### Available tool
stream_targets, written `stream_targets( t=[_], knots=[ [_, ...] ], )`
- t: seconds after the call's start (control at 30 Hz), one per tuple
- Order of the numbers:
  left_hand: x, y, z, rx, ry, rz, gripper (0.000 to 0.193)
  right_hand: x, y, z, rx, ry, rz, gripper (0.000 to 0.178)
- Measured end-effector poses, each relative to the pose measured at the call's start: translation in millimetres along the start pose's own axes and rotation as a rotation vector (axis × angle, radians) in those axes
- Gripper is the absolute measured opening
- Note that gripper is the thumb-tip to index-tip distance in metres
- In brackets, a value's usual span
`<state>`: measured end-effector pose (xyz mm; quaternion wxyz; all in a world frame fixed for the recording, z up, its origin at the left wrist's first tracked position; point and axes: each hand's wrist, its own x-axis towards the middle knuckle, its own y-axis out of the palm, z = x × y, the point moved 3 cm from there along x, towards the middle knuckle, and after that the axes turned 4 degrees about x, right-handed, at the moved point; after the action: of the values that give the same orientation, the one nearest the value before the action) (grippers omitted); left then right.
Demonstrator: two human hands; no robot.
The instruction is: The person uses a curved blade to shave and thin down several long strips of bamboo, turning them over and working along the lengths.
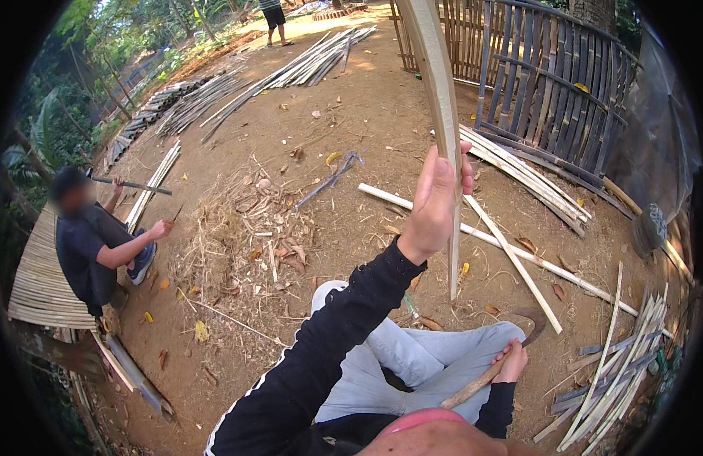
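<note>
My left hand (430, 209) is raised in front of me, closed round a long split bamboo strip (452, 251). The strip stands nearly upright; its lower end is near the ground and its upper part runs out of view at the top. By my right thigh, my right hand (511, 362) grips a curved knife by its wooden handle (473, 386). Its dark hooked blade (535, 325) points away from me, beside my bent knee. Blade and strip are apart.
Pale bamboo poles (545, 264) cross the dirt in front, and a heap of strips (617, 365) lies at right. A slatted bamboo panel (553, 91) leans at far right. Another person (93, 235) sits at left holding a knife and a dark stick. Shavings (237, 235) litter the middle.
</note>
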<state>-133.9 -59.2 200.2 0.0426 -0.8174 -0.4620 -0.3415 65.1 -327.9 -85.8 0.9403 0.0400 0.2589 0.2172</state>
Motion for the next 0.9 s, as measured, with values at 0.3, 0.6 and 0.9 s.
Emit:
stream_targets(
  t=[0.3, 0.6, 0.9],
  knots=[
    [1.7, -6.6, -2.4, -0.100, 0.047, -0.092, 0.054, -0.9, 0.2, -0.2, 0.002, 0.002, -0.013, 0.019],
    [11.5, -12.5, 14.5, 0.006, -0.002, 0.005, 0.062, 0.0, 0.0, -0.5, 0.007, -0.020, -0.001, 0.020],
    [30.8, 3.4, 32.8, -0.066, -0.091, 0.041, 0.065, 3.9, -2.7, -3.0, 0.016, -0.010, 0.005, 0.020]
  ],
)
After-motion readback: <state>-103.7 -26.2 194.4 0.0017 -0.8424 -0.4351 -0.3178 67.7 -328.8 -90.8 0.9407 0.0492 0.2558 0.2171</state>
